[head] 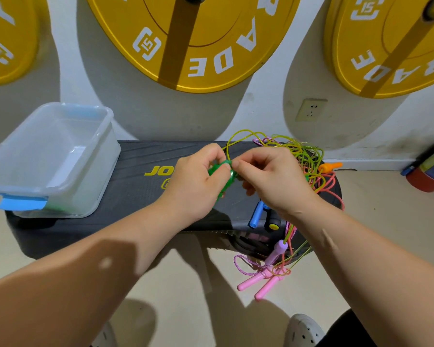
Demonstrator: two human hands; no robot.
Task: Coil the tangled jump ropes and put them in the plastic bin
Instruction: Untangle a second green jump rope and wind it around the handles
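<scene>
You hold green plastic jump-rope handles (222, 172).
Left hand (194, 182) fingers curl round them; right hand (271, 181) fingers pinch the thin yellow-green cord (227, 149) beside them.

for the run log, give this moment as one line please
stage: untangling | left hand: grips green handle | right hand: pinches its end | rope tangle: on platform, right | plastic bin: platform's left end
</scene>
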